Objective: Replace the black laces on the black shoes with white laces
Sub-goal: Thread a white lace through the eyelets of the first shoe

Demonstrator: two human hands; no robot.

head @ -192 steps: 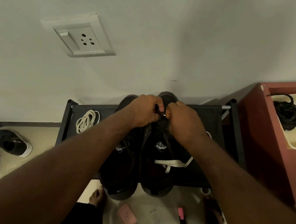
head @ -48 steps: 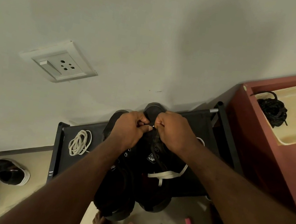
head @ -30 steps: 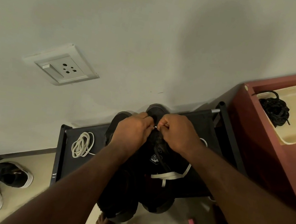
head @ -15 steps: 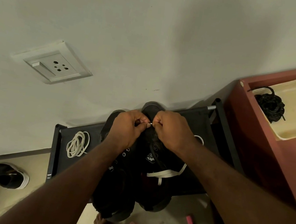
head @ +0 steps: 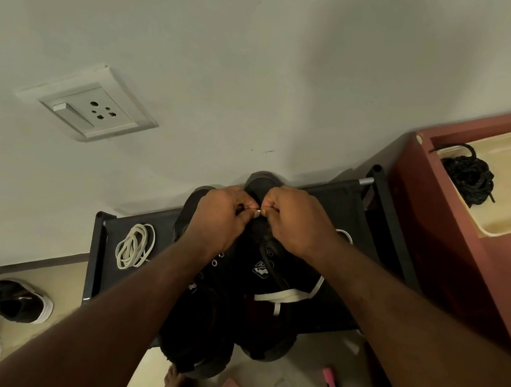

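The job looked partly done. The black laces [head: 467, 180] lay bundled in a cream tray [head: 510, 227] off to the right, well apart from the shoes, so both appeared already stripped. One white lace [head: 288, 297] was being threaded into the shoe [head: 260, 267] under the right hand, its loose length draped across the shoe's opening. How many eyelets it had passed I could not tell, since the hands hid the toe end. The other shoe [head: 196, 327], touching it on the rack [head: 339, 203], showed bare eyelets, and a second white lace [head: 133, 246] sat coiled on the rack just beside it, unused. So most of one shoe and all of the other seemed left to do.

Both forearms reached forward and converged over the toe end. The left hand [head: 220, 218] and right hand [head: 296, 223] were knuckle to knuckle, fingers curled, thumb and forefinger of each pinching the lace's small white tip between them.
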